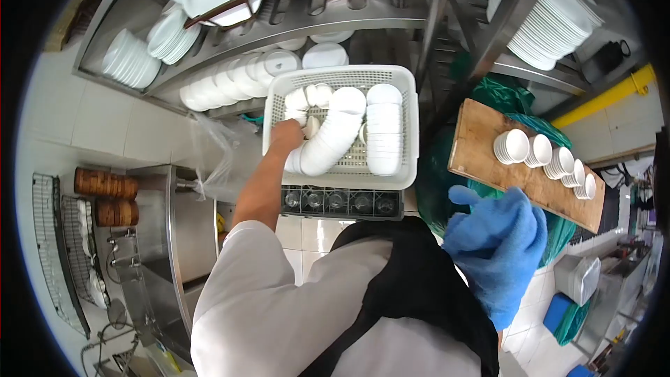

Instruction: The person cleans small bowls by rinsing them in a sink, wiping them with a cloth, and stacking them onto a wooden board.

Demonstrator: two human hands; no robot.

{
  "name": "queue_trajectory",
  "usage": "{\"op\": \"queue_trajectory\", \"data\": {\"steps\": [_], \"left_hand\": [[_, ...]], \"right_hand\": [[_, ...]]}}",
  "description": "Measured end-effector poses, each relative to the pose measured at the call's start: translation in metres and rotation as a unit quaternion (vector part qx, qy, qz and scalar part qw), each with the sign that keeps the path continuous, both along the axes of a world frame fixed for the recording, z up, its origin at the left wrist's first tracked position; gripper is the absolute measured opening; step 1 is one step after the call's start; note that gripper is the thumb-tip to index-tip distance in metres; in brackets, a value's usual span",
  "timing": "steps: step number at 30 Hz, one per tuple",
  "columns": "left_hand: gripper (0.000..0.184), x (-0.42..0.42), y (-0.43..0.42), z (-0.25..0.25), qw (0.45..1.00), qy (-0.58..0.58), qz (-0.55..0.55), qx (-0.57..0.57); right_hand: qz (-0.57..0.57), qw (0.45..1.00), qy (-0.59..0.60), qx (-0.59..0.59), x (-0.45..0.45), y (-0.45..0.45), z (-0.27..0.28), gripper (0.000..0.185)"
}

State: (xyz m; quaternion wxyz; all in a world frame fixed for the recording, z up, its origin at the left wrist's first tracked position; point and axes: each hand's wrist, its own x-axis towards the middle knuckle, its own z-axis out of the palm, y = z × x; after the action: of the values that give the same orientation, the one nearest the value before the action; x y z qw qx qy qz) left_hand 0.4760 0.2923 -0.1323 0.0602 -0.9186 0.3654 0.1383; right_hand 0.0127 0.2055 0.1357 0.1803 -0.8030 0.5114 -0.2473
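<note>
My left hand (287, 135) reaches into a white plastic basket (412, 132) at its left side. Its fingers look curled; whatever they hold is hidden. Just beyond it lie small white cups (296, 100), and a small white dish (313, 126) sits right beside it. A curved row of nested white bowls (324, 141) runs through the basket's middle, with a straight stack of white bowls (384, 129) at the right. A fluffy blue towel (499, 244) covers my right arm and hand, so those fingers cannot be seen.
Below the basket is a dark rack of glasses (338, 201). Stacked small cups (537, 150) stand on a wooden board (481, 136) at right, above green plastic bags (436, 174). Metal shelves (349, 31) hold plates ahead; a steel counter (192, 230) is at left.
</note>
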Motion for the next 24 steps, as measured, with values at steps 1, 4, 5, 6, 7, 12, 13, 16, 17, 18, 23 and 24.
{"op": "queue_trajectory", "data": {"steps": [1, 4, 5, 6, 7, 12, 13, 16, 17, 18, 23, 24], "left_hand": [[0.027, -0.004, -0.003, 0.008, 1.000, 0.005, -0.009, -0.004], [0.028, 0.014, 0.002, 0.002, 0.987, 0.044, -0.035, -0.154], [0.026, 0.008, 0.001, 0.017, 0.975, 0.089, 0.013, -0.204], [0.025, -0.002, -0.001, 0.040, 0.956, 0.137, 0.059, -0.253], [0.024, -0.008, -0.001, 0.050, 0.925, 0.187, 0.089, -0.318], [0.020, -0.127, -0.040, 0.128, 0.722, 0.503, 0.127, -0.459], [0.019, -0.163, -0.047, 0.136, 0.689, 0.552, 0.108, -0.456], [0.019, -0.262, -0.055, 0.162, 0.669, 0.630, -0.013, -0.394], [0.017, -0.302, -0.061, 0.178, 0.658, 0.620, -0.085, -0.419], [0.016, -0.326, -0.062, 0.191, 0.647, 0.604, -0.147, -0.443], [0.020, -0.350, -0.069, 0.198, 0.679, 0.605, -0.142, -0.390], [0.024, -0.357, -0.066, 0.191, 0.668, 0.584, -0.155, -0.434]], "right_hand": [[0.011, 1.000, 0.012, -0.014, 0.000, 0.000, 0.000, 0.044], [0.040, 0.997, 0.043, -0.053, 0.001, -0.002, -0.002, 0.043], [0.052, 0.995, 0.055, -0.065, -0.002, -0.002, -0.002, 0.042], [0.062, 0.993, 0.062, -0.077, -0.004, -0.004, -0.002, 0.042], [0.065, 0.991, 0.074, -0.096, -0.001, -0.006, -0.004, 0.042], [0.050, 0.974, 0.066, -0.210, -0.014, -0.015, -0.034, 0.040], [0.046, 0.971, 0.064, -0.226, -0.016, -0.019, -0.039, 0.040], [0.040, 0.965, 0.065, -0.252, -0.014, -0.018, -0.046, 0.036], [0.035, 0.964, 0.066, -0.256, -0.015, -0.020, -0.044, 0.034], [0.035, 0.965, 0.066, -0.253, -0.015, -0.021, -0.043, 0.033], [0.026, 0.979, 0.098, -0.177, -0.029, -0.036, -0.021, 0.026], [0.025, 0.983, 0.105, -0.152, -0.032, -0.039, -0.017, 0.026]]}}
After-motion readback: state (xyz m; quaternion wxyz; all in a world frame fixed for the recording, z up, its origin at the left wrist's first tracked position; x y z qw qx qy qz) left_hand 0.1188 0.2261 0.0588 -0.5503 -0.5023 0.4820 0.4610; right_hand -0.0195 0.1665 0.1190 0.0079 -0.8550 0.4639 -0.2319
